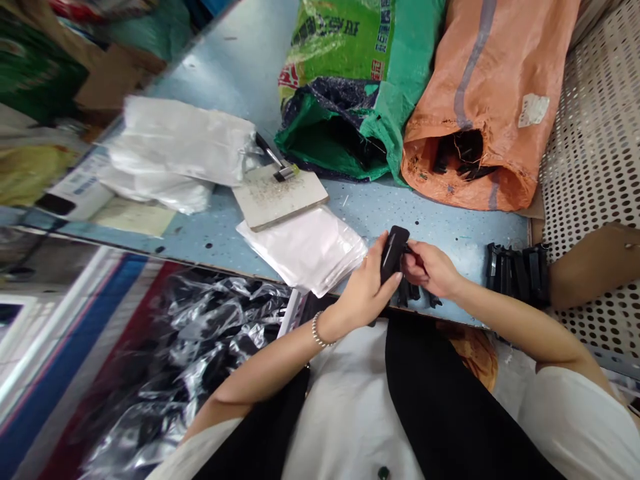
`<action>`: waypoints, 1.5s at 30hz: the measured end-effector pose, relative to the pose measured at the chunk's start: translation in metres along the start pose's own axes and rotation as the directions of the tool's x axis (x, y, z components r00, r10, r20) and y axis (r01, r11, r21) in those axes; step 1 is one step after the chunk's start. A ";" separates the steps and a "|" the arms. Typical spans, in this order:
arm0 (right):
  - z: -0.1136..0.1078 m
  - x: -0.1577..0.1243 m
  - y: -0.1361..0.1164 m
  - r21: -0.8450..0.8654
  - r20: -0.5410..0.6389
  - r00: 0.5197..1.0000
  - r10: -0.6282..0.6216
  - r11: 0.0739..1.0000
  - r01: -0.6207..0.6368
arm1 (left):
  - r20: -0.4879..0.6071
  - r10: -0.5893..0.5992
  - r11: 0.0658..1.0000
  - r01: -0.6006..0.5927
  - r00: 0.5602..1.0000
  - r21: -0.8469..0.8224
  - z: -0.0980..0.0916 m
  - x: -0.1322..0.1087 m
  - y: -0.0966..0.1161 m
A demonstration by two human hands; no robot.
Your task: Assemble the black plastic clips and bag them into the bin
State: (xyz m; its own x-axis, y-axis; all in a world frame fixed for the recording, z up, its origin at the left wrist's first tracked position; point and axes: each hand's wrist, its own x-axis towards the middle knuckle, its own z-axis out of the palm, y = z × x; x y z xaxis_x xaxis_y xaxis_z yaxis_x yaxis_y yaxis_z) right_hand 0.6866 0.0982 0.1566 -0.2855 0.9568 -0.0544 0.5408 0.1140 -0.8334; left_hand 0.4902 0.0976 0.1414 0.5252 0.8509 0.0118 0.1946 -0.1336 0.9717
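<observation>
Evidently the orange sack (493, 87) and green sack (413, 73) lie beyond my hands with their mouths toward me for easy reaching, while the board (280, 193), just beyond my left hand (367, 287), probably weighs down the clear bags (305, 250). Right between my hands is the black piece (393, 257), gripped by my left thumb and fingers, presumably to steady it while my right hand (430, 268) pinches its right edge. The green sack carries dark and red characters I can't read surely; the orange one's white label (533, 110) is illegible.
</observation>
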 end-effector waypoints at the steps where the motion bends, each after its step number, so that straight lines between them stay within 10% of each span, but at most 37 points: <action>1: -0.002 0.000 0.001 0.021 0.009 0.999 0.032 0.999 -0.033 | 0.016 -0.007 0.999 0.007 1.000 -0.042 -0.002 0.000 -0.002; 8: -0.035 0.006 0.003 -0.578 0.064 0.957 -0.284 0.771 0.267 | 0.181 -0.113 0.952 0.159 0.977 -0.262 -0.013 0.000 0.007; 12: -0.014 0.004 0.001 -0.171 -0.091 0.990 -0.108 0.981 0.091 | 0.055 -0.008 0.991 0.015 0.998 -0.135 -0.003 0.000 0.006; 16: 0.007 -0.003 0.002 0.179 -0.040 0.990 0.134 0.976 -0.124 | -0.019 -0.036 0.983 0.031 0.999 -0.182 -0.002 0.009 -0.009; 19: 0.014 -0.012 0.001 -0.204 0.023 0.998 -0.062 0.977 0.066 | -0.026 -0.177 0.924 0.157 0.984 -0.348 -0.009 0.017 -0.015; 22: 0.028 -0.023 0.001 -0.572 0.110 0.952 -0.286 0.765 0.296 | -0.036 -0.229 0.887 0.194 0.973 -0.419 -0.012 0.020 -0.013; 27: 0.058 -0.034 0.011 -0.649 0.151 0.912 -0.382 0.657 0.383 | -0.005 -0.278 0.858 0.246 0.961 -0.451 0.002 0.015 -0.014; 32: 0.056 -0.043 0.020 -0.550 0.113 0.986 -0.121 0.819 0.164 | -0.084 -0.247 0.906 0.199 0.965 -0.373 0.004 0.010 -0.039; 37: 0.029 -0.063 0.042 -0.652 -0.217 0.968 0.124 0.720 -0.238 | -0.249 -0.203 0.979 0.203 0.947 -0.024 -0.014 0.015 -0.081; 45: -0.002 -0.081 0.070 -0.650 -0.270 0.900 0.342 0.625 -0.433 | -0.162 -0.049 0.962 0.090 0.986 0.259 0.039 0.025 -0.110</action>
State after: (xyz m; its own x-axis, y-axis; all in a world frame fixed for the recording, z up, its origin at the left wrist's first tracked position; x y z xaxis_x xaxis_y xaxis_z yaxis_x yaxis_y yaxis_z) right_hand 0.7492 0.0287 0.1033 0.1419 0.9724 -0.1852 0.9756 -0.1691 -0.1402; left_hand 0.5142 0.1143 0.0257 0.3734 0.9277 0.0024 0.4492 -0.1831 0.8745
